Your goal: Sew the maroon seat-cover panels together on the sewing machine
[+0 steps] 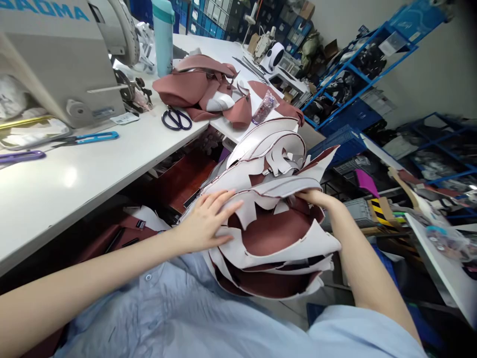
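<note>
A thick stack of cut leather pieces (pixel 276 233), brown on one side and pale grey on the other, rests on my lap below the table edge. My left hand (pixel 204 221) lies flat on the stack's left side with fingers stretched out. My right hand (pixel 316 198) reaches into the stack from the right. Its fingers are tucked between the layers and hidden.
The white table (pixel 74 174) carries a grey sewing machine (pixel 59 54), blue-handled snips (pixel 87 138), dark scissors (pixel 177 119), a teal bottle (pixel 164 35) and another pile of brown pieces (pixel 208 89). Blue racks (pixel 357 64) and crates stand at the right.
</note>
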Demonstrator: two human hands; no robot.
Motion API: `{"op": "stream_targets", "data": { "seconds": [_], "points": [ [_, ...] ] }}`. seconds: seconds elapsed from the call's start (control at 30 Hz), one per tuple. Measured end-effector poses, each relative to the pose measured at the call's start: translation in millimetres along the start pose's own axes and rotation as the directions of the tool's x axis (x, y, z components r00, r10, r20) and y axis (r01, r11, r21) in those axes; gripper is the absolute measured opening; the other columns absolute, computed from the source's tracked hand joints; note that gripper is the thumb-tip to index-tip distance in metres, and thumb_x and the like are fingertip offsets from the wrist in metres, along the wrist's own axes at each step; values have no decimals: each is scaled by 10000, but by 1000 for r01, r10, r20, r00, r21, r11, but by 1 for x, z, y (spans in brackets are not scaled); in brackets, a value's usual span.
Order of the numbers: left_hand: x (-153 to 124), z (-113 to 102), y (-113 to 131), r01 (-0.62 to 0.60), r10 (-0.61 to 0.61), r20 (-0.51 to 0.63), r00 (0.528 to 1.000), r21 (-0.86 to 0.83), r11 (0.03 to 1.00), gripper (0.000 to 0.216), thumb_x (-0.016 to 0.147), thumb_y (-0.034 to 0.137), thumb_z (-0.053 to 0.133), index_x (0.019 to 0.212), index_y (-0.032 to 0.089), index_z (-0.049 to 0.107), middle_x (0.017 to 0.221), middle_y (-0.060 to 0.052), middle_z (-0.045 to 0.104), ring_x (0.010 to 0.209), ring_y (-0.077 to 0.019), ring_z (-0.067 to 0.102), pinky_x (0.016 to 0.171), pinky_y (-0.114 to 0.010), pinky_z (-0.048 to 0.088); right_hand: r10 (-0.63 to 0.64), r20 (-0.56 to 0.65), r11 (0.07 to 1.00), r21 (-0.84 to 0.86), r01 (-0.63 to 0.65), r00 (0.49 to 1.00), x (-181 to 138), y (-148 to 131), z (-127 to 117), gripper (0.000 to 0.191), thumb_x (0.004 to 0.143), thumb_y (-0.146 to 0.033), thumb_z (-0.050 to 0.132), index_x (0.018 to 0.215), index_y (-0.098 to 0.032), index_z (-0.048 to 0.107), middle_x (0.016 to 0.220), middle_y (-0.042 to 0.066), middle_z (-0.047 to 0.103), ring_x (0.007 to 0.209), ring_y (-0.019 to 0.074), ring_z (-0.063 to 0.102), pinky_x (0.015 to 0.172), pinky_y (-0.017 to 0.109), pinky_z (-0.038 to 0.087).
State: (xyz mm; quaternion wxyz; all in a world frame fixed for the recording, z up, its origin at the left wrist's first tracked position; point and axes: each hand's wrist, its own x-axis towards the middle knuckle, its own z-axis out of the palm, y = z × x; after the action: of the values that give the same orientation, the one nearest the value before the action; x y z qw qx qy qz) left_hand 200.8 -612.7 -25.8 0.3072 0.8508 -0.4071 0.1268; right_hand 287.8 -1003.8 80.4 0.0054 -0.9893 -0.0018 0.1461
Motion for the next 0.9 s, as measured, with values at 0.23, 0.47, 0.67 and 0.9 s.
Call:
{"op": "stream_targets", "data": {
  "seconds": [0.23, 0.47, 0.67, 0.9],
  "points": [
    [26, -29, -13, 45, -69, 159, 985, 151, 987, 418, 940, 197, 367, 1324, 157, 524, 970, -85, 694, 947, -246, 554, 772, -386, 351, -144, -197, 967, -236, 96, 970, -6, -64, -21, 479, 874, -406, 535, 1310, -210, 541, 1338, 127, 557, 956, 297, 668, 828, 414, 533],
    [21, -48, -26, -7, -26, 111, 993, 293, 956, 245, 894, 225, 441, 1000, 176, 656, 923, -99, 677, 1145, -331, 504, 908, -524, 367, -263, -388, 961, -184, 206, 883, 2, -97, 9, 734, 782, -192, 527, 1488, -226, 328, 1505, 155, 314, 1034, 313, 631, 764, 427, 546],
    [-2, -52, -38, 91, -110, 205, 973, 97, 991, 186, 852, 179, 433, 854, 155, 617, 1428, -96, 511, 1384, -347, 357, 1130, -600, 309, -312, -338, 950, -99, 296, 888, 19, -89, 14, 422, 783, -123, 469, 1162, -228, 621, 1255, 61, 596, 1098, 267, 602, 884, 385, 505],
    [-9, -47, -39, 171, -130, 226, 965, -173, 970, 332, 894, 186, 410, 1202, 156, 529, 1565, -116, 312, 1457, -294, 257, 1195, -518, 279, -279, -600, 960, -199, 198, 749, 0, -100, 0, 304, 815, -122, 443, 1015, -198, 659, 1092, 102, 618, 974, 279, 593, 846, 390, 457]
  ]
}}
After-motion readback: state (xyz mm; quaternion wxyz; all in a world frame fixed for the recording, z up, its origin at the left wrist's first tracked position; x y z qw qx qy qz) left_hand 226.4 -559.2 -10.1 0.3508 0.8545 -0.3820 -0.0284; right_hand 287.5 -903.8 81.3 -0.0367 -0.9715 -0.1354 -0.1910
